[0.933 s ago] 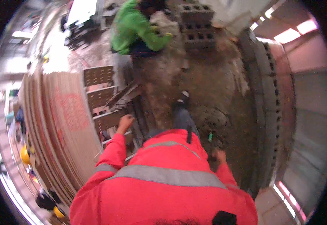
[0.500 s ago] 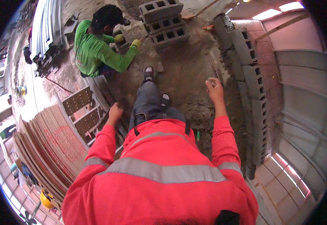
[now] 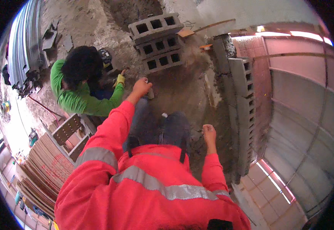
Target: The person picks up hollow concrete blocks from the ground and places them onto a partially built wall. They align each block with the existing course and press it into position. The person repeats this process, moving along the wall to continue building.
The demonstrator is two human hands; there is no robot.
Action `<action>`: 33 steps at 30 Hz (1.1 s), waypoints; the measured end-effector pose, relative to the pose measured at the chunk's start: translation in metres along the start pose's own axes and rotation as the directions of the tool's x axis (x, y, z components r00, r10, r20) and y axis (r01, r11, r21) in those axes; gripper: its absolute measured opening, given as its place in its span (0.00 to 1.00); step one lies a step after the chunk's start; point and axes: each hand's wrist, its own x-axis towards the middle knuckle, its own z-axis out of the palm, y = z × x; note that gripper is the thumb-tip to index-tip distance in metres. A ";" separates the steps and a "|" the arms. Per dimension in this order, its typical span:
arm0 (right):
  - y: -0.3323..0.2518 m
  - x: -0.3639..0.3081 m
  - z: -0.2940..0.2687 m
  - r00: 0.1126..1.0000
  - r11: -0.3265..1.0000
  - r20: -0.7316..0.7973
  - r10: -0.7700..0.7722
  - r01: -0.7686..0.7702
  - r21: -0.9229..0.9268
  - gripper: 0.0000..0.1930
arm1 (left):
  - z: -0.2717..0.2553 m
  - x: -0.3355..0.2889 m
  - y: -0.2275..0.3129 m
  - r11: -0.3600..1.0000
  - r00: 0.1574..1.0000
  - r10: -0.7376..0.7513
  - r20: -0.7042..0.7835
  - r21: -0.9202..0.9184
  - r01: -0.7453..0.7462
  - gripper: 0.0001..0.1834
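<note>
My left hand (image 3: 141,88) is stretched forward over my left leg, its fingers curled. A small whitish patch shows at its fingertips; I cannot tell whether it is held. Beyond that hand, and apart from it, stands a stack of grey hollow concrete blocks (image 3: 160,43). My right hand (image 3: 209,133) hangs low beside my right leg with its fingers drawn together; anything inside them is hidden. To its right runs a low wall of hollow blocks (image 3: 240,82).
A person in a green top (image 3: 84,102) crouches at the left, a yellow glove (image 3: 119,79) near the block stack. Metal sheets (image 3: 23,46), a perforated metal frame (image 3: 68,132) and stacked boards (image 3: 46,165) lie farther left. An orange-handled tool (image 3: 206,46) lies near the wall's far end.
My left hand has swung forward and right, from beside the metal frame toward the block stack. My right hand has dropped back nearer my body. The crouching person has bent lower.
</note>
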 end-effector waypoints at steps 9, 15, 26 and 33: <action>-0.234 0.343 0.170 0.931 0.943 0.207 -0.300 0.322 -0.079 0.21 | -0.040 0.285 -0.005 0.974 0.900 -0.214 -0.379 -0.154 0.167 0.32; -0.395 0.570 0.309 0.804 0.661 0.062 -0.591 0.527 -0.534 0.34 | -0.057 0.416 -0.047 0.855 0.822 -0.418 -0.386 -0.473 0.212 0.44; -0.374 0.597 0.323 0.900 0.830 0.201 -0.387 0.435 -0.348 0.37 | 0.019 0.403 -0.103 0.947 0.735 -0.319 -0.598 -0.174 0.269 0.35; -0.325 0.573 0.267 0.792 0.831 0.603 -0.099 -0.268 0.487 0.41 | 0.024 0.318 -0.031 0.228 0.875 -0.483 0.041 -0.959 0.171 0.42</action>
